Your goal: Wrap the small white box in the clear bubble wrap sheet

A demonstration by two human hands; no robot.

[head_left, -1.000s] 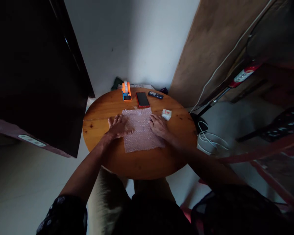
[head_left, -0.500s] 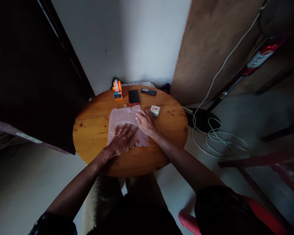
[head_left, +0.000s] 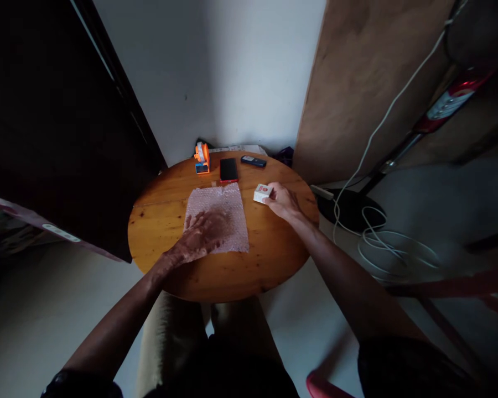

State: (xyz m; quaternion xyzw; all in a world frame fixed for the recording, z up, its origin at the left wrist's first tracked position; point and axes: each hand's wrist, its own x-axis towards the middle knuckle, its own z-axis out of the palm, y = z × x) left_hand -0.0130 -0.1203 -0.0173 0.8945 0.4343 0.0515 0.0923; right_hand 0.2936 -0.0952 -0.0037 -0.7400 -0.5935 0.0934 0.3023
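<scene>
A sheet of pinkish bubble wrap (head_left: 232,207) lies spread on the round wooden table (head_left: 157,232). My left hand (head_left: 201,232) is over its left and lower part, fingers stretched out and blurred at the edges. To the right of the sheet, my right hand (head_left: 283,200) grips a small white box (head_left: 263,193) with a red mark on top, thumb at the near side and fingers behind. Whether the box is lifted or still rests on the wood I cannot tell.
At the back of the table stand an orange tape dispenser (head_left: 202,157), a smartphone (head_left: 228,170) with a red edge and a dark keypad phone (head_left: 253,161). A wall rises behind. On the floor at right are a black stand base (head_left: 348,210) and a coiled white cable (head_left: 382,243).
My right hand has left the bubble wrap, moved right and taken hold of the small white box. My left hand has stayed over the sheet. The view has shifted slightly.
</scene>
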